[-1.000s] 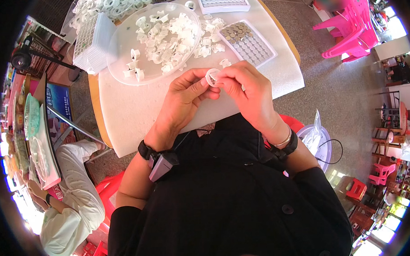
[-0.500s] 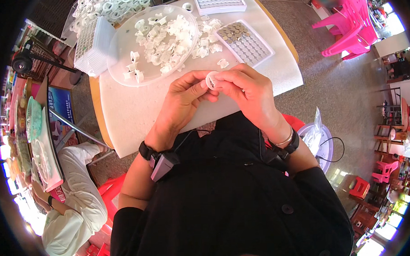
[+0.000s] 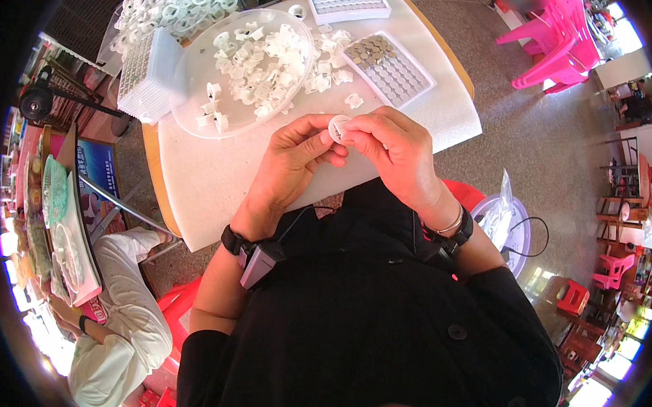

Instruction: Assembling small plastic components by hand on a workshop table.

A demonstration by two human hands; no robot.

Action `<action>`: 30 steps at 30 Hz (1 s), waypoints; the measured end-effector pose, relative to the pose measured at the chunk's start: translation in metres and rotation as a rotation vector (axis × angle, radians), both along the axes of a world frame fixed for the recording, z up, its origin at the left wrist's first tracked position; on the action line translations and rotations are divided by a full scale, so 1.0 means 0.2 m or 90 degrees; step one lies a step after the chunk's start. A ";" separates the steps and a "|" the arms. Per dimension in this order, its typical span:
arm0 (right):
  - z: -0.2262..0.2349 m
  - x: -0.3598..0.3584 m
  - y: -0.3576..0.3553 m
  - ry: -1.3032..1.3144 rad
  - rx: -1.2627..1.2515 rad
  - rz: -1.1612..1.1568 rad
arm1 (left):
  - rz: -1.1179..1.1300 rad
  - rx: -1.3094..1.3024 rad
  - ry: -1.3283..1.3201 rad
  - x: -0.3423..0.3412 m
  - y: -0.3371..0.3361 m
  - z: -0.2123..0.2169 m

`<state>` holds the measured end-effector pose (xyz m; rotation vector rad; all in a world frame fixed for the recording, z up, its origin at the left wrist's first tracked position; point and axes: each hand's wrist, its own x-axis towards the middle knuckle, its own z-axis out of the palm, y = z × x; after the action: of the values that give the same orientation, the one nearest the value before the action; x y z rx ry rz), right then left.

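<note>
— Fingers are pinching that small white round part (image 3: 338, 126) at upper centre, left hand (image 3: 292, 156) and right hand (image 3: 396, 147) pressing together on it.

— Looking slippery; it is probably going to pop loose and be landing among the white clips in the clear dish (image 3: 187, 122), or rolling off the white table (image 3: 210, 186).

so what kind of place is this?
Likely a small hand-assembly workspace, maybe semi-outdoor: a table with a clear bowl of small white plastic parts, a gridded tray, and pink plastic chairs nearby.
</note>
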<state>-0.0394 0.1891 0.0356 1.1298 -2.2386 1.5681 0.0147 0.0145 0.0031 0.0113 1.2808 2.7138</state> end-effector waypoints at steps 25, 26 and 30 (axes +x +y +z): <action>0.01 0.02 0.01 0.148 0.031 -0.028 | 0.018 0.004 0.009 0.00 0.02 0.01; 0.01 0.02 0.01 0.152 0.027 -0.031 | 0.018 0.005 0.009 0.00 0.02 0.01; 0.00 0.02 0.02 0.155 0.032 -0.031 | 0.011 0.008 0.003 0.00 0.01 0.01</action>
<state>-0.0352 0.1925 0.0363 1.1973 -2.1381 1.2858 0.0149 0.0160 0.0048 0.0070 1.2711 2.7382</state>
